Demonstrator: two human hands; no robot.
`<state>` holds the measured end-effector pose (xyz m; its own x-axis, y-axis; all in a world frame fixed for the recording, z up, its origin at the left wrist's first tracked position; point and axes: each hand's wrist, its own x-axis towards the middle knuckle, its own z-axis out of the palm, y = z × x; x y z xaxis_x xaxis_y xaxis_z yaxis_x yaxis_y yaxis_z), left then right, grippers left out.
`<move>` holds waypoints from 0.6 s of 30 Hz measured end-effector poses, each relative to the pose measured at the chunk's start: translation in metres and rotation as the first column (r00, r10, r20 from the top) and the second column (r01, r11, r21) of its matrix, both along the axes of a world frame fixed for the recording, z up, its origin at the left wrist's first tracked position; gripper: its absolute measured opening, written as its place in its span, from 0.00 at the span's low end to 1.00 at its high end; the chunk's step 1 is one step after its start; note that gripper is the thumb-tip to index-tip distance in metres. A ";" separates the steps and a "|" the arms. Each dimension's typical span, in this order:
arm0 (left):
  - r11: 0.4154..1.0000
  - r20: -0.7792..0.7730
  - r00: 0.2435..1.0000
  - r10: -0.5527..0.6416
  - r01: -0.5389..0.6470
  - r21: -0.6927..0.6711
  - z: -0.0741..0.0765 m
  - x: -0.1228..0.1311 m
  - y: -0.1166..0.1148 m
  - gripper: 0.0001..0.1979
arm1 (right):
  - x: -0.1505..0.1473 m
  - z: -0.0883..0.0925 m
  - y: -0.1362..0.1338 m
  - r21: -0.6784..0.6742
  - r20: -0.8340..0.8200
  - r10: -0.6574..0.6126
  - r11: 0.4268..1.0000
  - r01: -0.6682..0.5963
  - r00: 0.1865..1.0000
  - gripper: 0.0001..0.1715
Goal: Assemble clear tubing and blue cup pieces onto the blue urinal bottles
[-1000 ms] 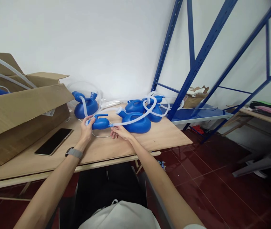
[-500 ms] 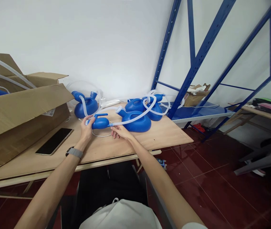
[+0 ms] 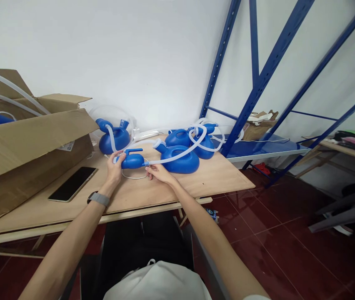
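Note:
My left hand is closed round the rear end of a blue plastic urinal head, which lies sideways just over the table with its handle upward. A translucent white hose joins the head's narrow spout and curves away to the right. My right hand pinches at this joint, thumb and fingers against the hose end; the fingertips are partly hidden. Below the head loops a thin white cord. Right of my hands stands a blue urinal bottle with a white-capped neck.
More blue bottles with hoses stand at the back of the wooden table. On the left are an open cardboard box and a phone. A blue metal rack rises at the right.
The view has shifted slightly, moving the scene a little to the right. Both hands keep their places on the urinal head and hose; the right hand's lower fingers have curled slightly.

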<state>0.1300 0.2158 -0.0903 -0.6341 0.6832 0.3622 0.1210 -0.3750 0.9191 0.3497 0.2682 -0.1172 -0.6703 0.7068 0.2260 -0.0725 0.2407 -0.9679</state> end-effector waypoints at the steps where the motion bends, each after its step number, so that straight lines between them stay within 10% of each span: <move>1: 1.000 0.001 1.000 0.003 -0.003 -0.001 0.000 0.000 0.000 0.21 | 0.001 0.001 -0.001 0.003 0.005 0.002 1.000 -0.002 1.000 0.21; 18: 1.000 -0.017 1.000 -0.004 0.004 -0.012 0.000 0.000 0.000 0.23 | 0.003 0.000 0.004 -0.068 0.073 -0.011 0.998 0.016 0.997 0.21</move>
<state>0.1299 0.2153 -0.0902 -0.6251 0.6900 0.3650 0.1354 -0.3646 0.9213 0.3530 0.2720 -0.1170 -0.6736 0.7280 0.1275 0.0015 0.1738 -0.9848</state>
